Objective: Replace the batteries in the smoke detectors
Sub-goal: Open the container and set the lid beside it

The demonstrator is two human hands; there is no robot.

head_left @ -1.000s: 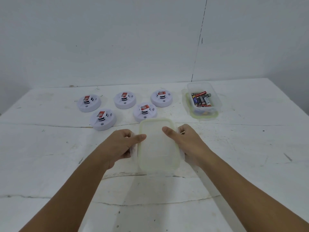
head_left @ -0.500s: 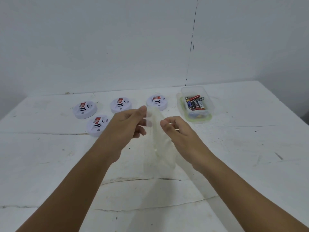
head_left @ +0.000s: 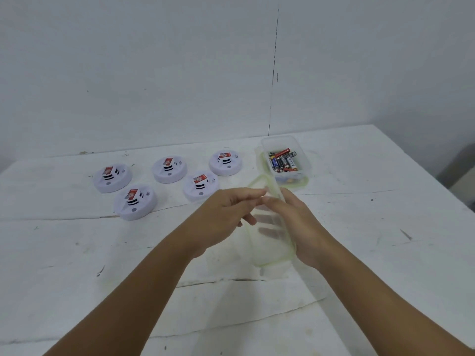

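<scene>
Two bare forearms, no sleeves, rings or watch.

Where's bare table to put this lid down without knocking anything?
Bare table lies right of the right hand, in front of the battery box. More lies near-left, in front of the detectors. The far strip is crowded: five detectors, then the box. Both hands hold the lid; the left hand is near a detector.
</scene>
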